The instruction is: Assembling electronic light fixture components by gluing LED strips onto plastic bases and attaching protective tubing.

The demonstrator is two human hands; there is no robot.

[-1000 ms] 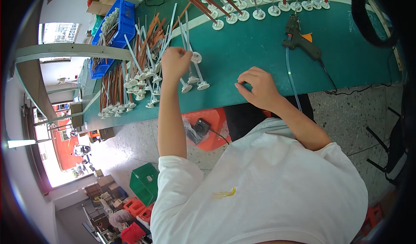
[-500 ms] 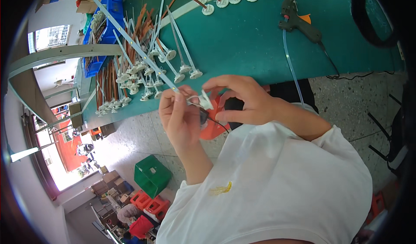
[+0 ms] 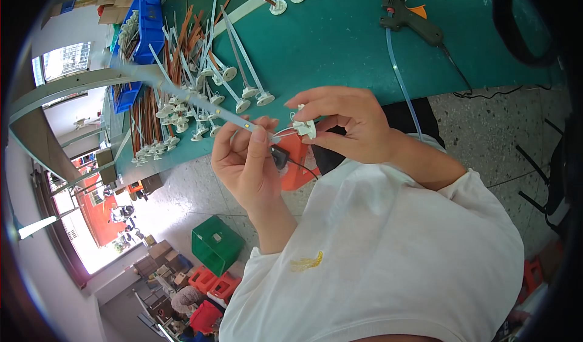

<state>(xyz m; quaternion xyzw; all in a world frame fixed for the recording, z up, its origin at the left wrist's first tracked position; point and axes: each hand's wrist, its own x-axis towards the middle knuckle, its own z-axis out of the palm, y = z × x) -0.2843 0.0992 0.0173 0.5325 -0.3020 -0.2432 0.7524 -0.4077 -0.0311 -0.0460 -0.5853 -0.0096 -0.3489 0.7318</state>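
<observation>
My left hand (image 3: 248, 163) pinches the lower end of a pale LED strip (image 3: 223, 115) between thumb and fingers. The strip slants up to the far left, its upper end blurred. Thin white wires join it to a small round white base (image 3: 307, 129), which my right hand (image 3: 355, 126) grips at the edge with thumb and fingers. The base is tilted on its side, a short gap from the strip's end. Beside my left palm a small black box (image 3: 279, 156) with a dark cord shows in part; whether the hand touches it, I cannot tell.
Several strips on white bases (image 3: 228, 74) crowd the green table's left side, beside a blue bin (image 3: 147, 26). More bases (image 3: 278, 6) line the far edge. A glue gun (image 3: 407, 17) with a clear glue stick lies at right. A green crate (image 3: 214, 243) stands on the floor.
My right hand has closed its fingers on the white base and turned it, drawing it slightly right of the strip. The strip's upper end has swung down and left. The whole view has shifted a little.
</observation>
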